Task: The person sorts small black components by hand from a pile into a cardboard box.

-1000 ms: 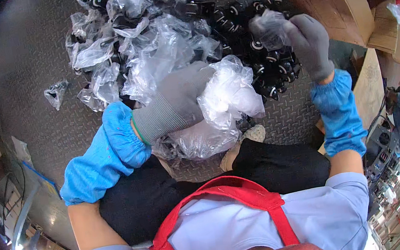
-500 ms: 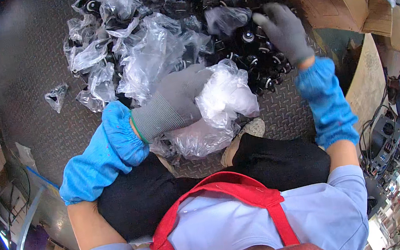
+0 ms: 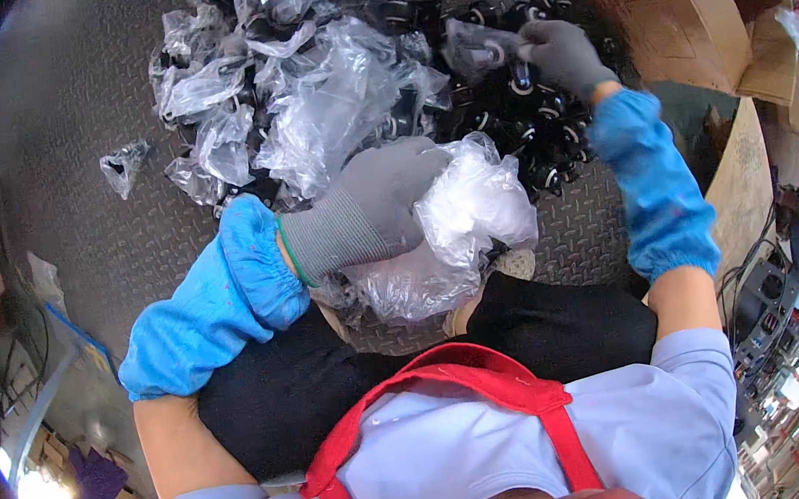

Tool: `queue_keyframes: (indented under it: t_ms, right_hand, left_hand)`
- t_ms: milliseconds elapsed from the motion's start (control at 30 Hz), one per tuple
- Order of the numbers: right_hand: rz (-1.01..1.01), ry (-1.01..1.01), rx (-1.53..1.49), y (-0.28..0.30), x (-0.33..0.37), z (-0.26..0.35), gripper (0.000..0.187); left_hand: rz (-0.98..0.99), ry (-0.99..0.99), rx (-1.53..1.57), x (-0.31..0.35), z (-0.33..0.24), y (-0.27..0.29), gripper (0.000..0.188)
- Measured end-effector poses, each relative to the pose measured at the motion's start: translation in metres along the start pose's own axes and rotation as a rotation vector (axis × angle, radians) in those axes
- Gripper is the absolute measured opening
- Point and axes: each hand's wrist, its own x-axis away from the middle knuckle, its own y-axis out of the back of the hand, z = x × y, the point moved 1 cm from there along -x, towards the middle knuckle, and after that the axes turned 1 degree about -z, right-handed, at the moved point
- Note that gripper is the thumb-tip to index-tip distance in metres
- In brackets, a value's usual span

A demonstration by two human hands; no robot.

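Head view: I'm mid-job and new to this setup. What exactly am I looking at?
There's no robot here. A person works with a left hand and a right hand, both in gray gloves. The picture looks down from a fisheye camera on their head, so edges bend. On the patterned floor lie a heap of clear plastic bags and, right of it, black parts with pale rings. Cardboard boxes stand at upper right. The left hand holds a crumpled plastic bundle. The right fingertips meet the edge of a clear bag; blur hides whether they grip it.
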Motion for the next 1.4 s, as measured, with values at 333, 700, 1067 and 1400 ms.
queue_keyframes:
  t_ms: [333, 700, 1067, 1400]
  right_hand:
    - [0.130, 0.413, -0.365, 0.010, 0.082, 0.058, 0.024]
    - [-0.331, 0.152, 0.197, -0.063, -0.077, 0.076, 0.044]
    - [-0.451, -0.002, 0.715, -0.019, -0.069, 0.039, 0.029]
    - [-0.217, 0.178, 0.139, -0.063, -0.051, 0.067, 0.029]
  left_hand:
    - [-0.186, -0.150, -0.118, -0.013, -0.008, 0.006, 0.049]
    - [0.102, 0.140, 0.096, 0.006, 0.005, -0.010, 0.044]
    - [0.088, 0.108, 0.128, 0.018, 0.010, -0.006, 0.040]
    - [0.080, 0.050, 0.109, 0.009, 0.004, -0.004, 0.043]
